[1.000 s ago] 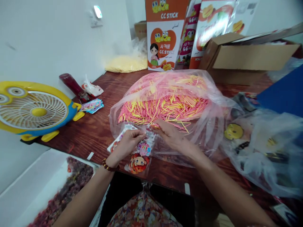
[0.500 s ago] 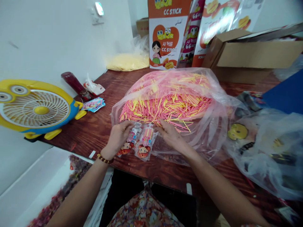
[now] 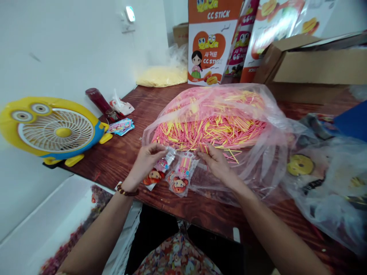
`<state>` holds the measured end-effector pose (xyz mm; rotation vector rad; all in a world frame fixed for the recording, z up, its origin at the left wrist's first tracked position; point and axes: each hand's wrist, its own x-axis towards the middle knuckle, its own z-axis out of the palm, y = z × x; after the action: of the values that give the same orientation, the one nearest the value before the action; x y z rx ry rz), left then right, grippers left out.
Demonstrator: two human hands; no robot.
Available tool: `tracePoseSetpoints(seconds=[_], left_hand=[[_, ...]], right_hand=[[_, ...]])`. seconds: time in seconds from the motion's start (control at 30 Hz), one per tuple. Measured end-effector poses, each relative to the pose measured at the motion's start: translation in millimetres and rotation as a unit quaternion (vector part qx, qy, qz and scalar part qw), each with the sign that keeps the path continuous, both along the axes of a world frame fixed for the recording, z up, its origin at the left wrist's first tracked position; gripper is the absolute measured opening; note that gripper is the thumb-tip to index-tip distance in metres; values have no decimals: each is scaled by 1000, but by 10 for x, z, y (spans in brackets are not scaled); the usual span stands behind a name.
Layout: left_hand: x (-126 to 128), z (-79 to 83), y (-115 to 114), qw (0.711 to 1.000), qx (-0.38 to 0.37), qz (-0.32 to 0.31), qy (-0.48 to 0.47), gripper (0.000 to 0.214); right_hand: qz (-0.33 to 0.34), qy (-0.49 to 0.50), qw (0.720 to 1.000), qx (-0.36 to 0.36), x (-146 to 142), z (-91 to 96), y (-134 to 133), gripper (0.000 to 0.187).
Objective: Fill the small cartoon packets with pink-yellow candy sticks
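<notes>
From here, we judge the likeliest trouble to be a spill: our right hand (image 3: 215, 162) holds a short stick bundle (image 3: 203, 148) between closed fingertips, and if that pinch loosens or tips, the sticks could slide apart and scatter over the wooden table (image 3: 114, 147) or mix with the loose ones in front of the big plastic bag (image 3: 279, 126). If we squeeze too hard instead, thin sticks like these may snap. Our left hand (image 3: 146, 162) is drawn to a narrow pinch at the top of the left packet (image 3: 163, 165); the film looks slick and thin, so an uneven tug might crease it, tear it or let it slip. The middle packet (image 3: 184, 168) lies between our 2 hands, near the table's front edge, so a sleeve-low forearm sweep could knock it askew. As for looks, we see clear, shiny film on the 2 packets, with a red-haired cartoon figure printed at the lower end of each. Pink and yellow sticks show through the upper part of the middle packet; the bundle in our right fingers has the same colours. Whether the middle packet's top is sealed, we cannot tell.
</notes>
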<state>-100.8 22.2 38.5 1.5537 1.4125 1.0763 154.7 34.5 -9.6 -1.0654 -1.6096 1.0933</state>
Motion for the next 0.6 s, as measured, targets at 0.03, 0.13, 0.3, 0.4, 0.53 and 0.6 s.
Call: tracePoseSetpoints(seconds=[0.03,0.13,0.3,0.4,0.53,0.6], left_hand=[[89,-10,-28,999,-27,-23,-41,24],[337,-64,-119,991,-76,-63,-94,25],[557,-140,-220,982,-124,-100,-99,27],[582,-194,-239,981,-142,-108,-76,28],[597,-272,-275,975,-168,-129,-60,32],[610,-297,-329,974,-173,-135,-59,34]], right_hand=[[1,12,1000,2,-5,42,2,16],[5,12,1000,21,-7,186,-40,16],[29,-110,991,69,7,320,-179,18],[45,-169,981,89,5,324,-211,21],[66,-159,983,57,50,273,-196,23],[70,-119,990,25,131,201,-163,20]])
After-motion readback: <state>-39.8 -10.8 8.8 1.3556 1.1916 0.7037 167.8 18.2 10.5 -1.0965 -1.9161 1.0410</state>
